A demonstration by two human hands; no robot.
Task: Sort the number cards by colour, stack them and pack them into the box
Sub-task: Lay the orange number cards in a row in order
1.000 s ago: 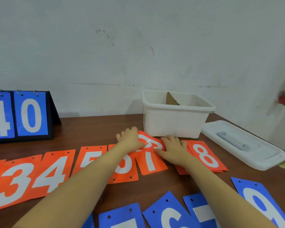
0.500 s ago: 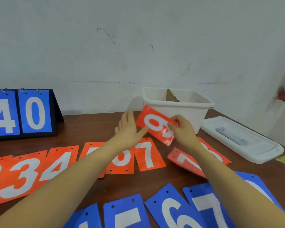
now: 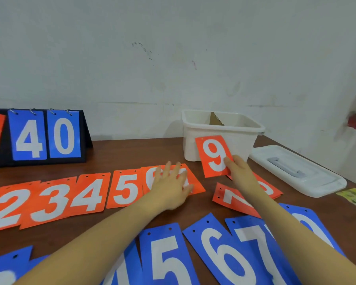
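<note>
My right hand (image 3: 239, 171) pinches an orange 9 card (image 3: 213, 155) by its lower right edge and holds it upright in front of the white box (image 3: 222, 128). My left hand (image 3: 170, 187) lies flat with spread fingers on the orange 6 and 7 cards (image 3: 190, 182) at the right end of a row of orange cards (image 3: 56, 199) on the table. More orange cards (image 3: 232, 199) lie under my right forearm. Blue cards (image 3: 167, 258) run along the near edge.
The box lid (image 3: 296, 171) with a grey handle lies right of the box. A scoreboard stand (image 3: 43, 136) showing 4 and 0 stands at the back left by the wall. A yellow-green paper (image 3: 355, 197) lies at the table's right edge.
My right hand has turned the orange 9 card upright and moved it right. My left hand has let go of it and dropped flat onto the 6 and 7 cards.
</note>
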